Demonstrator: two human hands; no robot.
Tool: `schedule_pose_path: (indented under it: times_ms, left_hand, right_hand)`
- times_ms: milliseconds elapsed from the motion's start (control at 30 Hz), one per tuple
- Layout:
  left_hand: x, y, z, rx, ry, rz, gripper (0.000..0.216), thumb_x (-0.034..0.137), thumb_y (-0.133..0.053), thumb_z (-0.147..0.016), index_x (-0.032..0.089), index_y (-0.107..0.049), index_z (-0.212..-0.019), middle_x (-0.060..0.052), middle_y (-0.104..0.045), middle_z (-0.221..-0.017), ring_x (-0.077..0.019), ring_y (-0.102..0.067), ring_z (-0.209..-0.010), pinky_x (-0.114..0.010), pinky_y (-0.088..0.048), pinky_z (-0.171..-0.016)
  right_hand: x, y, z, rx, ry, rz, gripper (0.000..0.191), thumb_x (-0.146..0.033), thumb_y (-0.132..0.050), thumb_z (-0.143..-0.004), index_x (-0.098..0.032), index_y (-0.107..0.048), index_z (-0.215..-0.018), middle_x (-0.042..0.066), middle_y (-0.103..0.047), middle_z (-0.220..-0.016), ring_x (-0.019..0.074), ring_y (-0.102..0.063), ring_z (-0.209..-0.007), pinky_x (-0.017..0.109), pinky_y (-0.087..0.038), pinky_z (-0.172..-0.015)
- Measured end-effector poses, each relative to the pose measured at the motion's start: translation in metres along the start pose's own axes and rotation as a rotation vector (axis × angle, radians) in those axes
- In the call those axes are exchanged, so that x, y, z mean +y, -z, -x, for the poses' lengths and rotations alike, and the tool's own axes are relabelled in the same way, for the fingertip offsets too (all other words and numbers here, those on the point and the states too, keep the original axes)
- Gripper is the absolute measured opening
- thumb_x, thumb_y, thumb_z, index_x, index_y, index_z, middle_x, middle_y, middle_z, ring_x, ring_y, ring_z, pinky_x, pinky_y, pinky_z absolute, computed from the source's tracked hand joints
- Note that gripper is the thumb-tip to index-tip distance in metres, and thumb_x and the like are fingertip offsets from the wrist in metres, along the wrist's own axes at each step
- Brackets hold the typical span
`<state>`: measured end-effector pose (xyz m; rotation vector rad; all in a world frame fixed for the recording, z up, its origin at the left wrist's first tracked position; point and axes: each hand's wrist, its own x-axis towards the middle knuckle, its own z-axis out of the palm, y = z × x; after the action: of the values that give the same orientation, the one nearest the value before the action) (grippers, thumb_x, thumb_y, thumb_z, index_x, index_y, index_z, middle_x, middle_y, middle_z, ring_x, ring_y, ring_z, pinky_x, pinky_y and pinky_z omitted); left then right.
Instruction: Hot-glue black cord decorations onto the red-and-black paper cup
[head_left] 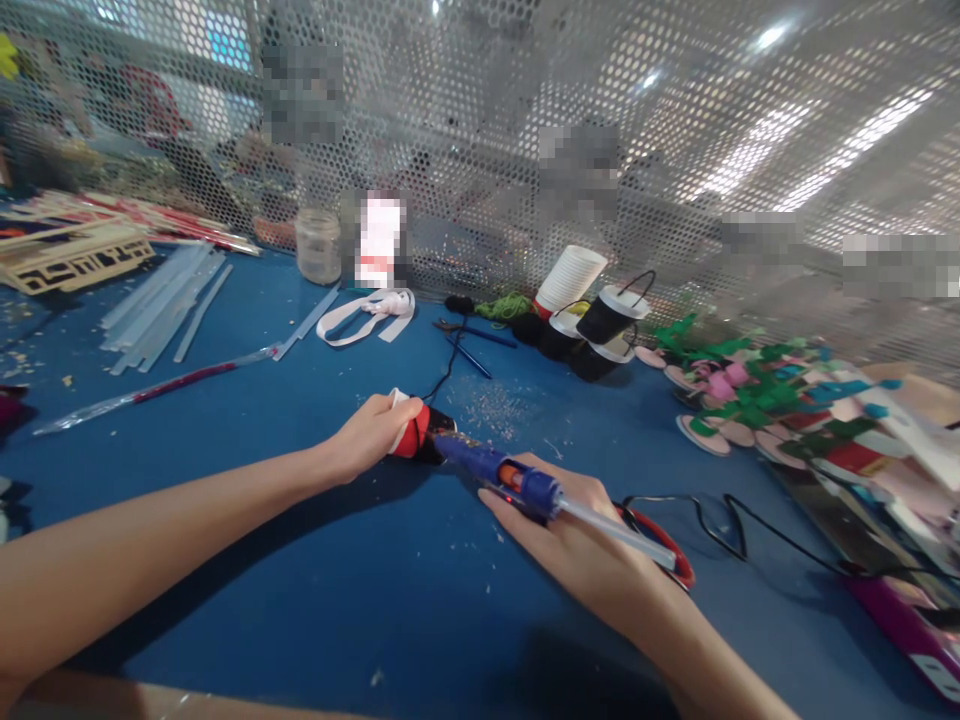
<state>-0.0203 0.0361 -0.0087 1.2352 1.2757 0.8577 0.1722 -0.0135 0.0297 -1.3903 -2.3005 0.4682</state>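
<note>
My left hand is closed round a small red paper cup lying on its side, its lower part wrapped in black yarn. A strand of black yarn runs from the cup back to a dark ball. In my right hand is a blue hot glue gun, with a clear glue stick poking out of its rear. The gun's nozzle is at the black-wrapped part of the cup; whether it touches cannot be told. A small red light glows on the gun.
Loose glue sticks, a clear jar and white ribbon lie at the back left. Blue-handled pliers, stacked white cups and black-wrapped cups stand behind. Craft flowers and a black cord are at right.
</note>
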Motion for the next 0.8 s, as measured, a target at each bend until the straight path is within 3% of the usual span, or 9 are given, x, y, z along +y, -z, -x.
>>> schedule_pose_path:
  times_ms: [800]
  left_hand:
    - [0.0017,-0.0008,0.0014,-0.006,-0.020,0.003,0.028,0.037,-0.040,-0.070,0.015,-0.051,-0.057,0.001,-0.047,-0.047,-0.0106,-0.041,-0.045,-0.023,-0.028,-0.044]
  right_hand:
    - [-0.0016,0.0003,-0.0002,-0.037,0.019,0.016,0.016,-0.026,-0.048,-0.076,-0.019,-0.046,-0.062,-0.003,-0.052,-0.054,0.0097,-0.047,-0.046,0.020,-0.036,-0.045]
